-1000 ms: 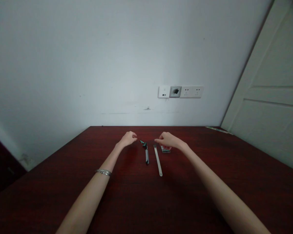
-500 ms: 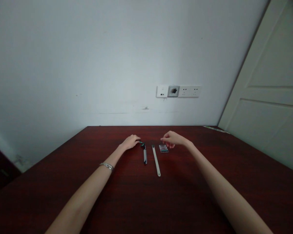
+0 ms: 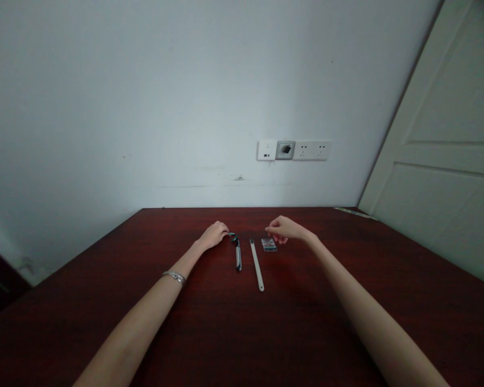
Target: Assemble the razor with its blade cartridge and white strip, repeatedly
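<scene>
My left hand (image 3: 214, 235) is closed, its fingertips on a small dark green piece (image 3: 231, 234) at the head of a razor (image 3: 238, 257) with a pale and dark blue handle. The razor lies on the table with its black head pointing away from me. To its right is a slim white toothbrush (image 3: 257, 269), dark at the far end and with a hole in the near end. My right hand (image 3: 283, 228) hovers just behind a small clear plastic case (image 3: 269, 245), thumb and forefinger pinched. Whatever might be in that pinch is too small to make out.
The dark red wooden table (image 3: 226, 333) reaches back to a white wall (image 3: 185, 97). Several sockets and switches (image 3: 292, 150) are set in the wall. A pale door (image 3: 452, 161) stands at the right, and a thin strip (image 3: 354, 213) lies at the table's back right edge.
My view has shifted slightly. The left hand has drawn a little left, showing more of the green piece by the razor head. My right hand keeps nearly the same pinched pose.
</scene>
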Tool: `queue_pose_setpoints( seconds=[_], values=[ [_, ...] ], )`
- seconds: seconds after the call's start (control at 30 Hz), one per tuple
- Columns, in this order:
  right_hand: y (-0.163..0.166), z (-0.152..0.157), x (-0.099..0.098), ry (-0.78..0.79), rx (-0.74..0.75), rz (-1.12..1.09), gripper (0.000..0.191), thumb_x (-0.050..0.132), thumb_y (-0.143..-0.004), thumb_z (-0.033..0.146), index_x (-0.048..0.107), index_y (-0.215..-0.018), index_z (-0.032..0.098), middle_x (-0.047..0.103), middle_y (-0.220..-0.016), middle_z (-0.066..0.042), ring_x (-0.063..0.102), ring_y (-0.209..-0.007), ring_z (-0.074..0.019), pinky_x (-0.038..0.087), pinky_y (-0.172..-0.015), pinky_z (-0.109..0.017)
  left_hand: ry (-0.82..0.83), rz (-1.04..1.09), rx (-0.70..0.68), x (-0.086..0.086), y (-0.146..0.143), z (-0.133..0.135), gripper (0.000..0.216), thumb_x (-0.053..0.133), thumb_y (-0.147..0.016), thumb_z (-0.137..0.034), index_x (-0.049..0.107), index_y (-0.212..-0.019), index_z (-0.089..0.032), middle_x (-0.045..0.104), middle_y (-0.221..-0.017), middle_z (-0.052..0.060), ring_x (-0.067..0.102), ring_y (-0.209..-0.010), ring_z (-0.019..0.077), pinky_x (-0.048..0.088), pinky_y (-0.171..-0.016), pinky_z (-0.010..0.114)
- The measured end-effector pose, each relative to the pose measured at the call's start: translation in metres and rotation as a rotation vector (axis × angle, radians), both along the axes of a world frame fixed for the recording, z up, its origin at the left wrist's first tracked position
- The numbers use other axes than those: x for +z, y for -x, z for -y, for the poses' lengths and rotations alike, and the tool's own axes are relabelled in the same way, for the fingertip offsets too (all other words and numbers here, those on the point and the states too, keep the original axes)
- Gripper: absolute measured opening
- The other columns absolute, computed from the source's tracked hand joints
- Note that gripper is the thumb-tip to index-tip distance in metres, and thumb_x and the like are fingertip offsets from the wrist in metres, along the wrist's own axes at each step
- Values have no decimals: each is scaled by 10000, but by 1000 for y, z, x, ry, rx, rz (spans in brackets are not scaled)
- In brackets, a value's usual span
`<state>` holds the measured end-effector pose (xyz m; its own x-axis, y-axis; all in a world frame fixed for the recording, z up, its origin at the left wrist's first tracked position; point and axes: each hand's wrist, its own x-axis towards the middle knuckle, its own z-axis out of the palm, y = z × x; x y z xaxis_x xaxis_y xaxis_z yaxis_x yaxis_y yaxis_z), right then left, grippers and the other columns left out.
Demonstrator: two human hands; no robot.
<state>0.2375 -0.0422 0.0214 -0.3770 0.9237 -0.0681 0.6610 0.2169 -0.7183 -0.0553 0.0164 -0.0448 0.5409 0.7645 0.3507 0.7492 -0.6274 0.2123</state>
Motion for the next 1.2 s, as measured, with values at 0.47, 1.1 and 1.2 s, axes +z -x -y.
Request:
queue_pose_setpoints(
  seconds=[0.47,1.1,1.2],
  values=[
    [23,3,9,-288,-139,-322,267,547,-768,254,612,-991,123,658,-802,-64,601,-615,-109,464,-376,-144,-130,349,1,49,-36,19,166,526,-826,-222,672,-867,-154,659,-905,69,580,-879,175,426,-833,287],
    [41,10,15,-410,-269,-390,242,559,-744,289,671,-857,107,673,-729,-55,538,-409,-69,441,-367,-154,-220,462,-99,61,-75,55,165,530,-825,-230,654,-888,-142,635,-867,81,580,-818,165,459,-775,292],
    [42,11,15,-423,-294,-381,246,555,-745,298,679,-846,110,688,-749,-62,544,-394,-69,410,-358,-146,-245,437,-125,60,-77,59,173,517,-832,-234,645,-907,-145,627,-870,83,574,-829,168,459,-788,303]
  ],
)
